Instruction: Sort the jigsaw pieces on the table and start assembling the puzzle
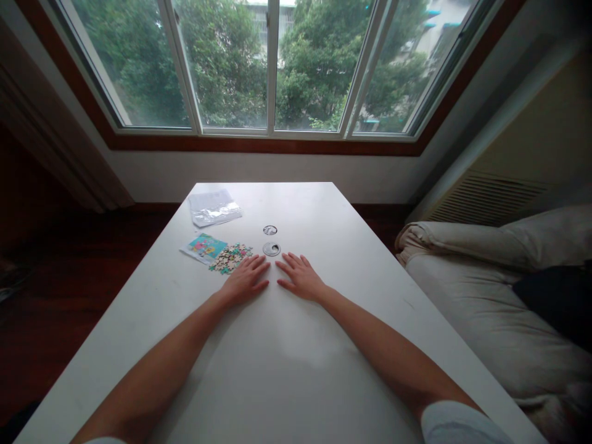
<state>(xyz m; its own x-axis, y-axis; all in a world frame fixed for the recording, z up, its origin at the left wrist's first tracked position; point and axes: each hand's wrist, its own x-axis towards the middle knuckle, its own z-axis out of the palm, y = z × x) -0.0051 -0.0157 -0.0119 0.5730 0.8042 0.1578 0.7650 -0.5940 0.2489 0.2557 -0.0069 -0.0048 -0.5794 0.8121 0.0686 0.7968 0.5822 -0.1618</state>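
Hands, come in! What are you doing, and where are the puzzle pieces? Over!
Both hands, left and right, palms down, holding nothing. Puzzle pieces heaped by left fingertips, beside picture sheet. Nothing covering the heap. Over.

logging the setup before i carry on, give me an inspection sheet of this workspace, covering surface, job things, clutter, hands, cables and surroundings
surface: white table, a few faint marks
job's things: loose heap of puzzle pieces, right beside a colourful picture sheet; whether any are joined can't be told
clutter: clear plastic bag lying flat on the far left; two small round discs, far disc and near disc, loose or fixed unclear
hands: left hand and right hand flat on the table, holding nothing; the left is at the heap's edge
cables: nothing seen
surroundings: window ahead, padded seat to the right, curtain to the left
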